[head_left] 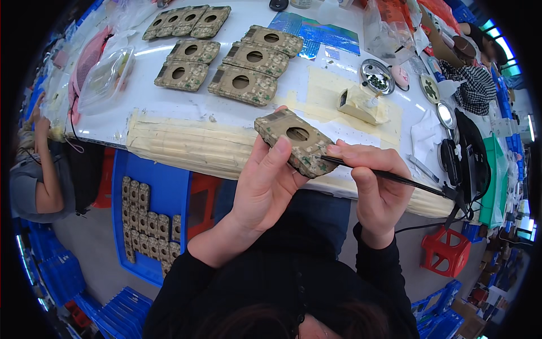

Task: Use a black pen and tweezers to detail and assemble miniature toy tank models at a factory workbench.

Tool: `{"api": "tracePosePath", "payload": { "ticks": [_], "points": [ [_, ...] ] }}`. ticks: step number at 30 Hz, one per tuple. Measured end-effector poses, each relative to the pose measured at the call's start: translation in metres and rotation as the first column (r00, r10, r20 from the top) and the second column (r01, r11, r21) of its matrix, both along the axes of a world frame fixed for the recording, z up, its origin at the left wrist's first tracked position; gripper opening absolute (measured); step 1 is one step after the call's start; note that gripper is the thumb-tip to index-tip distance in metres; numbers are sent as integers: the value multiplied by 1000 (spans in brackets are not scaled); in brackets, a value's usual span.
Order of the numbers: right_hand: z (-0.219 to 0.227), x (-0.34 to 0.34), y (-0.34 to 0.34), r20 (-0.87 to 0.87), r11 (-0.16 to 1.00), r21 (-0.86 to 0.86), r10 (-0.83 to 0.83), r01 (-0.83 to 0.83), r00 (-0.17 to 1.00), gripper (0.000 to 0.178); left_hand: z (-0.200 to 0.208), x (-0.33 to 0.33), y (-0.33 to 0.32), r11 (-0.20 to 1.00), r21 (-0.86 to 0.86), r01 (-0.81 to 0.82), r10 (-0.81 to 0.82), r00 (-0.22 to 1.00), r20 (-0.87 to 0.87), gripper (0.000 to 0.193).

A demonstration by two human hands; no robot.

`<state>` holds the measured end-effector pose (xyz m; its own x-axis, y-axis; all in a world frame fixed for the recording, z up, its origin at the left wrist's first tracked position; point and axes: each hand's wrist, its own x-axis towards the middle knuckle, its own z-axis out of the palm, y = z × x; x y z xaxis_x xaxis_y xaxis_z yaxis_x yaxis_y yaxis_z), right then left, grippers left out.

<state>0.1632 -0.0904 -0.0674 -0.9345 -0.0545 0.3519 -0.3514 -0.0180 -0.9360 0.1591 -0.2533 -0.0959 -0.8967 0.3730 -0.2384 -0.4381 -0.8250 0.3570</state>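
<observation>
My left hand (pixel 270 175) holds a camouflage-patterned model tank hull (pixel 276 129), tilted above the padded table edge. Its thumb presses the near side, and the fingers go underneath. A round hole opens in the hull's top. Between the thumb and fingers of my right hand (pixel 379 183) is a slim black pointed tool (pixel 398 179). The tool's tip meets the hull's right end, or comes very close to it. Whether it is tweezers or a brush I cannot tell. Several matching hulls (pixel 243 85) lie in rows on the table beyond my left hand.
A round metal dish (pixel 389 87) with dark green bits stands at the back right, behind a cream block (pixel 361 106). A metal blade-like tool (pixel 422 168) lies right. Below left, a blue tray (pixel 121 198) holds several camouflage parts. Red stool (pixel 446 251) at right; another person's arm (pixel 48 164) at left.
</observation>
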Motion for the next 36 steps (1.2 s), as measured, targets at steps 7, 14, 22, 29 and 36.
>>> {"api": "tracePosePath", "payload": {
  "ticks": [7, 14, 22, 29, 36],
  "points": [
    [1, -1, 1, -11, 1000, 16, 0, 0, 1000, 11, 0, 0, 0, 1000, -6, 1, -1, 1000, 2, 51],
    [0, 0, 2, -4, 1000, 10, 2, -2, 1000, 11, 0, -1, 1, 1000, -7, 1, -1, 1000, 1, 51],
    [2, -1, 3, -17, 1000, 19, 7, -7, 1000, 10, 3, 0, 4, 989, -151, -4, 1, 1000, -21, 51],
    [1, -1, 3, -12, 1000, 9, 10, -10, 1000, 10, -2, -1, 2, 1000, -5, 8, -8, 1000, 3, 50],
    [0, 0, 3, -7, 1000, 11, 7, -7, 1000, 12, -1, 0, 1, 1000, -16, -1, 1, 1000, 5, 51]
  ]
}}
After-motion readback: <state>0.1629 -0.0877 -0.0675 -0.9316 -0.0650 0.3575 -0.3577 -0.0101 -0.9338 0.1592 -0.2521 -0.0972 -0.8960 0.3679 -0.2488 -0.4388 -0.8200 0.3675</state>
